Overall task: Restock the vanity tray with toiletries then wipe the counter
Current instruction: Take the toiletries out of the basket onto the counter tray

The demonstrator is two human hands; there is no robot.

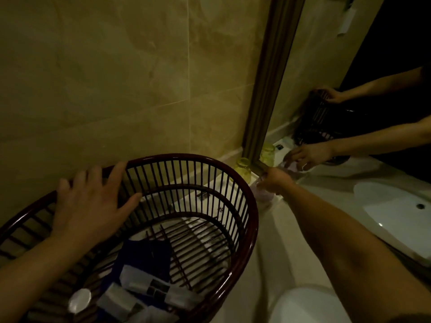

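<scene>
Restocking is midway, I judge: my left hand [91, 206], fingers spread, steadies the basket [242, 183] with packets [144, 287] left, my right hand [275, 180] at two o'clock closes its fingers on a cup [263, 194], wiping undone.

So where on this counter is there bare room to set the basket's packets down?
Bare counter runs between basket and sink. Crowded at the mirror corner: yellow jar, right hand on a pale cup.
</scene>
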